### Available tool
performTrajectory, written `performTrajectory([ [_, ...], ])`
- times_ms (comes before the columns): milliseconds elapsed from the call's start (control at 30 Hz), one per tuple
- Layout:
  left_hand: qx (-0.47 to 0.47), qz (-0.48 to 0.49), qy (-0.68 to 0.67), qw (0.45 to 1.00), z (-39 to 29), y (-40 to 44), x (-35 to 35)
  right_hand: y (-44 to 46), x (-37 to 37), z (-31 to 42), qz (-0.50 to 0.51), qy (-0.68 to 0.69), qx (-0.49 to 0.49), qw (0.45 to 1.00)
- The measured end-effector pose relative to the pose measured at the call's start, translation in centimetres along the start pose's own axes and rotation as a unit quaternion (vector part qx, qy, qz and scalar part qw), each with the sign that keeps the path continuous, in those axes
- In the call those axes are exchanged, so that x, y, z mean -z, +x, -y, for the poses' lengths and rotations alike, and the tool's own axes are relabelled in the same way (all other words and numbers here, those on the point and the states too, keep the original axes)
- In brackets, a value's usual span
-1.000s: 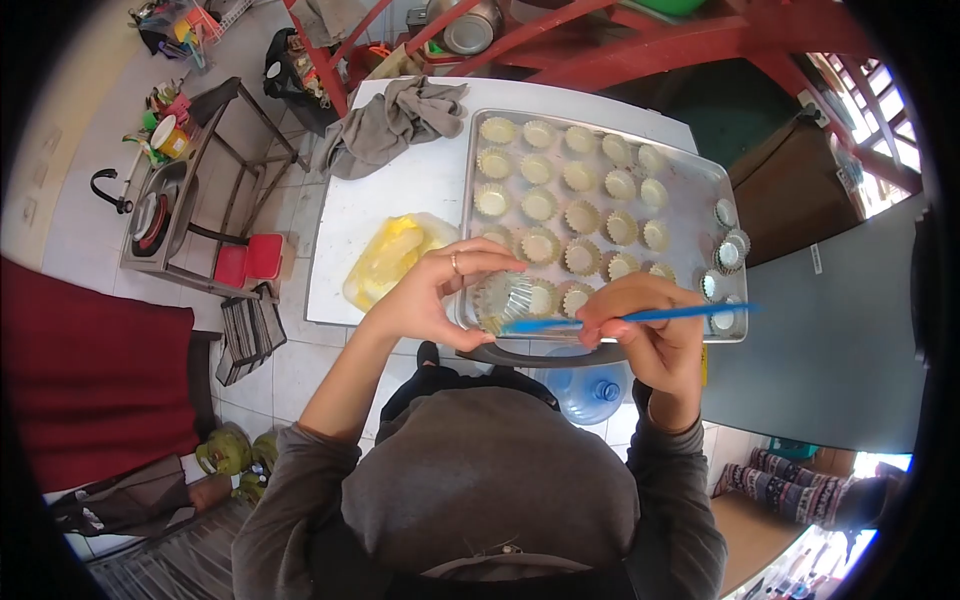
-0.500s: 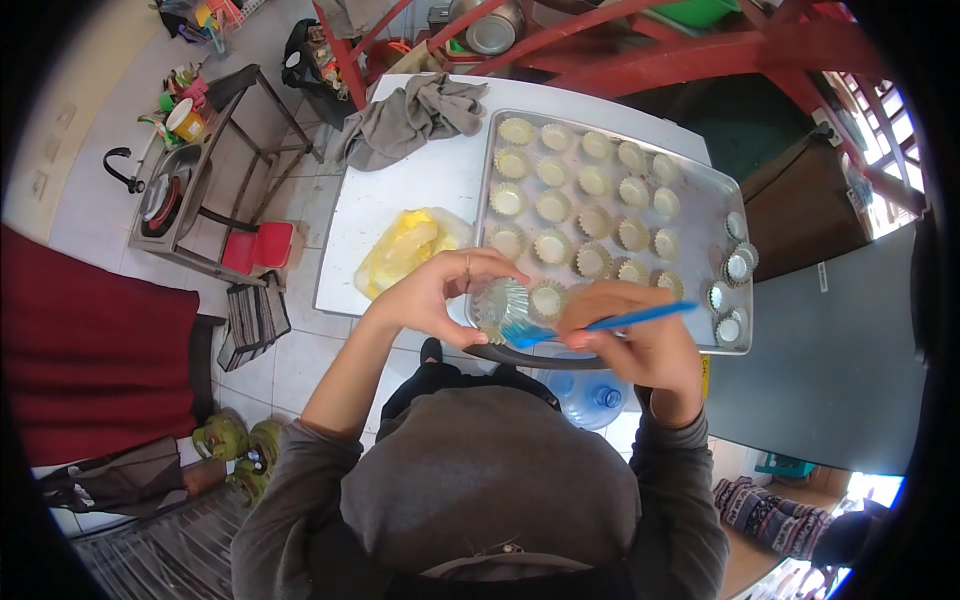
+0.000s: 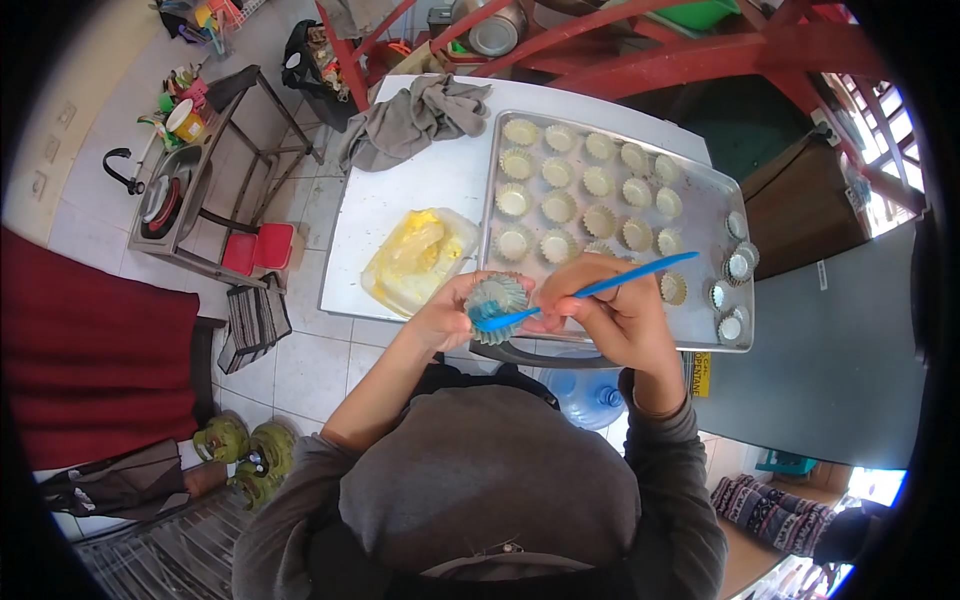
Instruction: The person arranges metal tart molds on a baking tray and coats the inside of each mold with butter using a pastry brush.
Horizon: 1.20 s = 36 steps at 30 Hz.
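My left hand [image 3: 442, 318] is closed around a fluted metal tart mould [image 3: 498, 292], tilted with its inside facing me. A slim blue brush [image 3: 645, 269] is pinched in my right hand [image 3: 625, 325], its blue tip inside the mould; the tip's exact shape is hard to make out. Both hands are over the near edge of a large metal baking tray [image 3: 705, 300], on which many fluted moulds [image 3: 559, 207] stand in rows. Left of the tray, a clear plastic container [image 3: 392, 298] holds a soft yellow fat [image 3: 420, 240] with a plastic wrapper.
A grey cloth [image 3: 415, 118] lies crumpled at the white table's [image 3: 350, 255] far left corner. Several moulds, some stacked [image 3: 740, 265], sit along the tray's right side. A blue water jug [image 3: 590, 395] stands below the table's front edge. A grey surface [image 3: 820, 350] adjoins on the right.
The mould in my left hand has turned to face me more. My right hand has shifted slightly right and up, the brush tip moving left within the mould.
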<state>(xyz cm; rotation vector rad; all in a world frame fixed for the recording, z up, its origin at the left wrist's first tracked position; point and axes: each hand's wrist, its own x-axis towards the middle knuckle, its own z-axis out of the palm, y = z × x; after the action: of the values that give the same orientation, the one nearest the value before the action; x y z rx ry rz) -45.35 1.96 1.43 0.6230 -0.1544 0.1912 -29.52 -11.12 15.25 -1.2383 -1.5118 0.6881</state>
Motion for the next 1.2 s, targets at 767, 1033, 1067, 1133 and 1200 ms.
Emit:
performTrajectory([
  [767, -0.01, -0.044, -0.202, 0.978, 0.1, -1.6, -1.4, 0.6, -2.7, 0.2, -0.123, -0.172, 0.202, 0.956],
  [1033, -0.02, 0.025, -0.301, 0.953, 0.2, -1.3, -1.5, 1.1, -2.3, 0.2, -0.164, -0.214, 0.239, 0.933],
  [1067, -0.023, 0.037, -0.302, 0.952, 0.0, -1.2, -1.5, 0.8, -2.4, 0.3, -0.198, -0.161, 0.208, 0.944],
  [1133, -0.043, -0.036, -0.123, 0.991, -0.9, -1.4, -1.1, -0.4, -2.4, 0.9, -0.267, -0.057, 0.143, 0.951],
  [1200, -0.081, -0.055, 0.098, 0.99, -2.2, -1.2, -1.0, -0.9, -2.4, 0.9, -0.281, -0.001, 0.107, 0.954],
])
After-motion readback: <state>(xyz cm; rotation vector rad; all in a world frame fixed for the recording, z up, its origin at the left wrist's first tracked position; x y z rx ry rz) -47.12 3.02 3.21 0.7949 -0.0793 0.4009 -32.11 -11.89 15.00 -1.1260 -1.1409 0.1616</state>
